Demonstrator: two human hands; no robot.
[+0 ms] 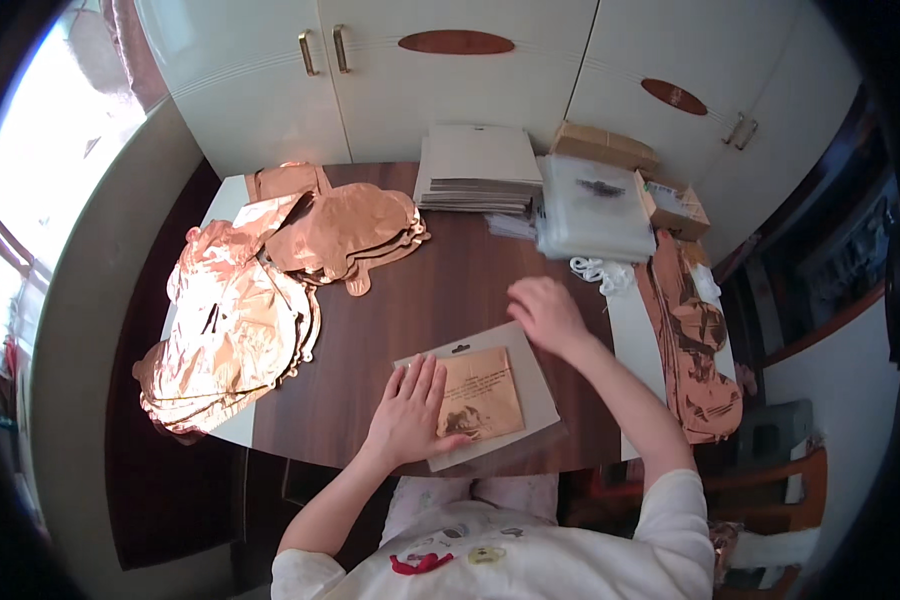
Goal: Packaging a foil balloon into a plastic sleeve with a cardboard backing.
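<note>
A grey card (532, 391) with a hanging slot at its top edge lies tilted on the table in front of me, with a clear plastic sleeve (544, 438) around it. On the card rests a folded rose-gold foil balloon (482, 368) with printing on it. My left hand (412, 408) lies flat, fingers stretched, over the left side of the folded foil and card. At the card's upper right corner is my right hand (547, 315), its fingers curled in. Whatever they pinch, if anything, is hidden.
Piles of rose-gold foil balloons (235, 310) cover the table's left side. At the back stand a stack of grey cards (478, 165) and a pile of clear plastic sleeves (592, 210). A small open box (675, 205), white ribbon (602, 273) and more foil pieces (690, 350) lie at the right.
</note>
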